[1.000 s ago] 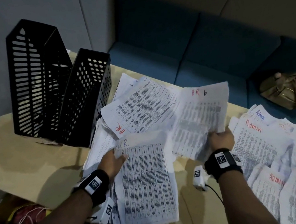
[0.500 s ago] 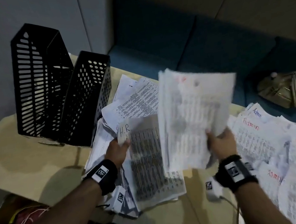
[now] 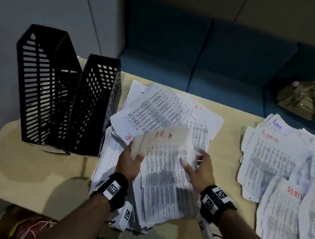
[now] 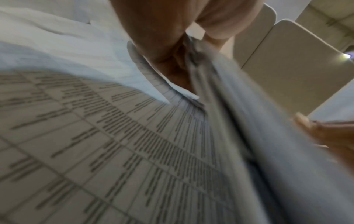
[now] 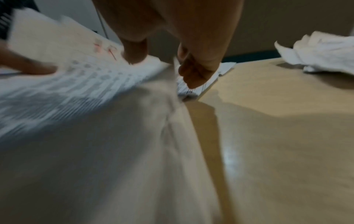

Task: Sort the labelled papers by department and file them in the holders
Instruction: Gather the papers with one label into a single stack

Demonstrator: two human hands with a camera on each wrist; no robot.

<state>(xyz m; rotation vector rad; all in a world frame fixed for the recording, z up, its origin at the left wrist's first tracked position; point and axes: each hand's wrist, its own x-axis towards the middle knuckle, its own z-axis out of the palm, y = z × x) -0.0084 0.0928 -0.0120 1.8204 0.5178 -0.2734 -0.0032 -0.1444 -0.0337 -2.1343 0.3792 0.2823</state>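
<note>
A stack of printed sheets marked HR [image 3: 165, 170] in red lies on the table in front of me, its top sheet blurred. My left hand [image 3: 130, 163] grips the stack's upper left edge, and in the left wrist view sheets sit between its thumb [image 4: 159, 45] and fingers. Over the stack's right edge hovers my right hand [image 3: 198, 166], fingers [image 5: 197, 71] spread and loose, brushing the paper. More HR sheets [image 3: 161, 108] fan out behind the stack. Several sheets marked Admin [image 3: 273, 156] lie to the right. Two black perforated holders [image 3: 48, 89] [image 3: 95, 107] stand at the back left.
The beige table [image 3: 30, 176] is bare to the left of the papers. A blue sofa [image 3: 224, 54] runs behind the table, with a tan bag [image 3: 302, 100] on it. A box holding red stuff and wires [image 3: 27, 230] sits below the table's left edge.
My right hand lifted a bunch of HR sheets, swung it left and laid it on the stack that my left hand holds. It has let go, fingers spread.
</note>
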